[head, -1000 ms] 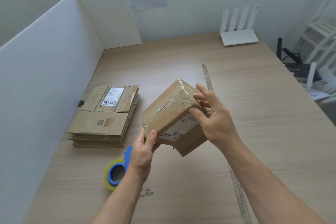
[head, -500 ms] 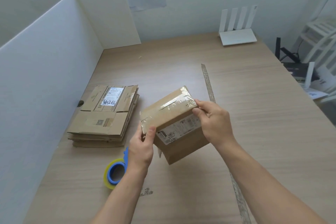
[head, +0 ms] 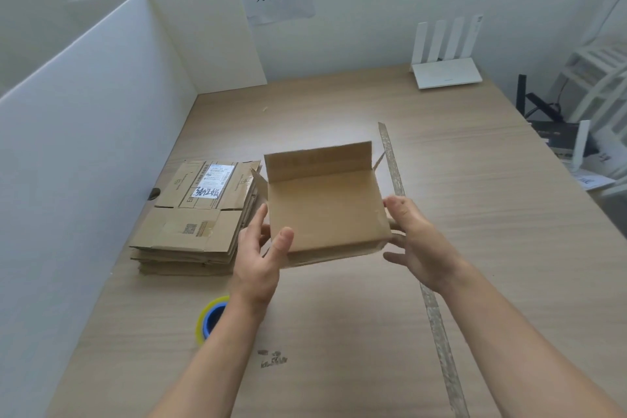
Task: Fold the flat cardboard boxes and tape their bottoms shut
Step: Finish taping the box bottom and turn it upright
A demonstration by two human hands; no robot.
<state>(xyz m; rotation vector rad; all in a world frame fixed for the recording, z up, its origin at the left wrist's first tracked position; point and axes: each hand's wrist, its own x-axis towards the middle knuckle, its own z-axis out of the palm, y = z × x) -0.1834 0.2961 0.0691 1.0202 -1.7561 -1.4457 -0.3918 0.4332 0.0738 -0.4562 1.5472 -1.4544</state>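
A small folded cardboard box [head: 325, 210] is held over the middle of the table, its open side facing me and its flaps standing up at the far edge. My left hand [head: 261, 254] grips its left near corner, thumb on the inner face. My right hand [head: 417, 241] holds its right side, thumb along the edge and fingers under it. A stack of flat cardboard boxes [head: 196, 217] lies to the left by the white partition. A tape roll [head: 210, 319] with a blue core sits near my left wrist, partly hidden by the forearm.
A white partition [head: 84, 153] walls the table's left side and back corner. A white router [head: 446, 58] stands at the far right of the wooden table [head: 492, 214]. A strip of tape [head: 437, 322] runs along the table surface. Small marks [head: 273, 358] show near the front.
The box has been turned over: its taped bottom faced up before, and now the open side with raised flaps faces me. Both hands shifted to the box's sides.
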